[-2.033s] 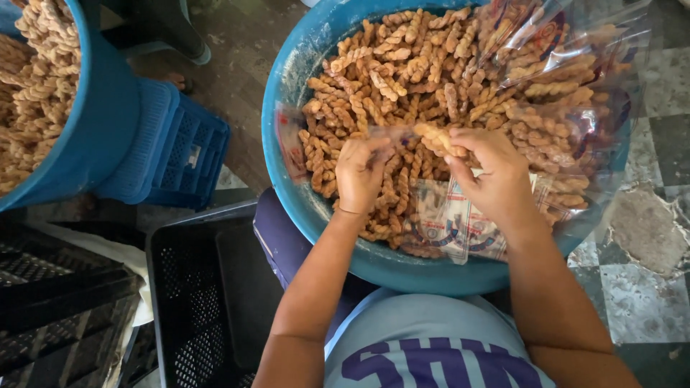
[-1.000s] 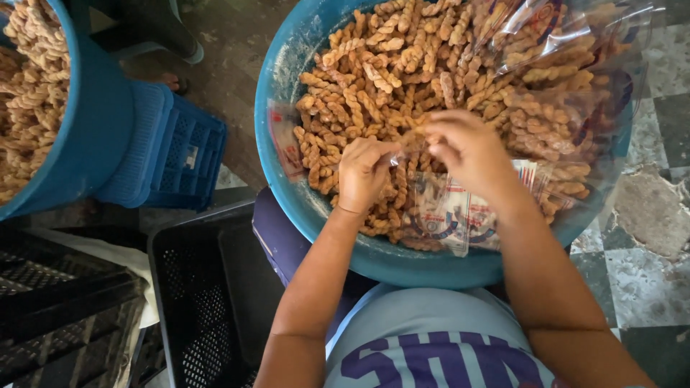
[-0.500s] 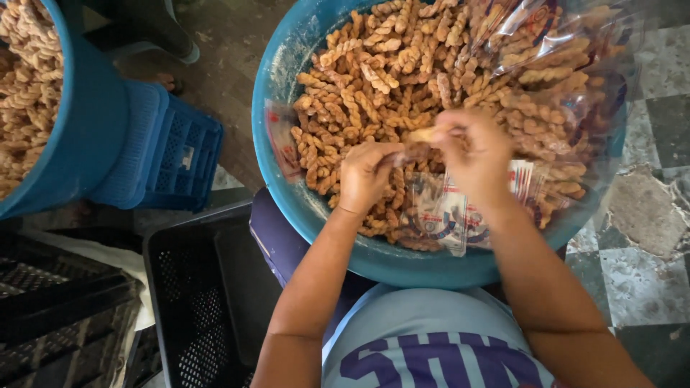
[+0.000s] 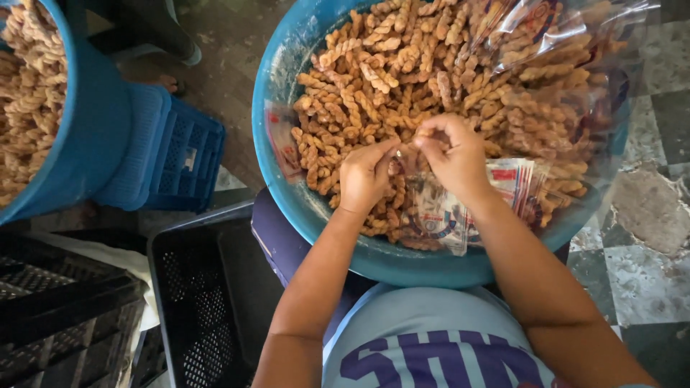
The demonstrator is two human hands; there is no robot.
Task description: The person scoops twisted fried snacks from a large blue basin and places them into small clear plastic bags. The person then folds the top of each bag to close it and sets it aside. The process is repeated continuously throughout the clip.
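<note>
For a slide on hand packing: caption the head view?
Both hands, left hand and right hand, pinch a clear bag over a blue basin of twisted snacks.

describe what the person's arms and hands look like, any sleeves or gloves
Both arms are bare up to where the picture cuts them off: no sleeves show. The left hand and right hand wear no gloves, and no rings, watch or bracelets are visible. The fingers are bare with short nails. The person wears a light blue shirt with large purple lettering across the chest.
</note>
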